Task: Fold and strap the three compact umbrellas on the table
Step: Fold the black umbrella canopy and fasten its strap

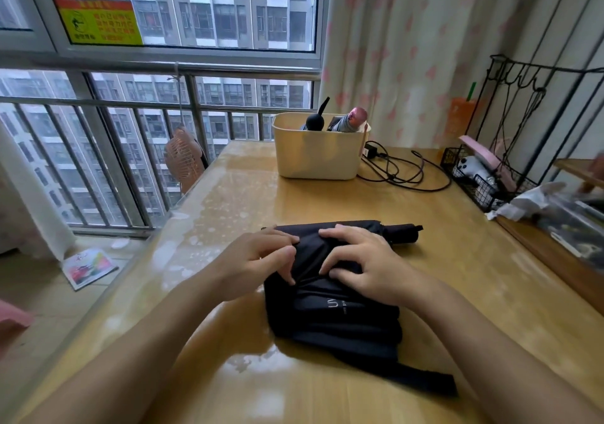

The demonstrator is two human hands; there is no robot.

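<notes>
Black umbrella (343,320) lies crosswise, its handle (403,231) pointing right.

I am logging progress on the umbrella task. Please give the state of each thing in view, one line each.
black umbrella: collapsed, lying on the table, partly folded, not strapped.
strap: loose, flat on the table.
left hand: pinches the black umbrella's folds.
right hand: grips the same folds.
bin: upright on the table.
pink umbrella: closed, standing in the bin.
dark umbrella: standing in the bin.

Soft window daylight (edges warped).
</notes>
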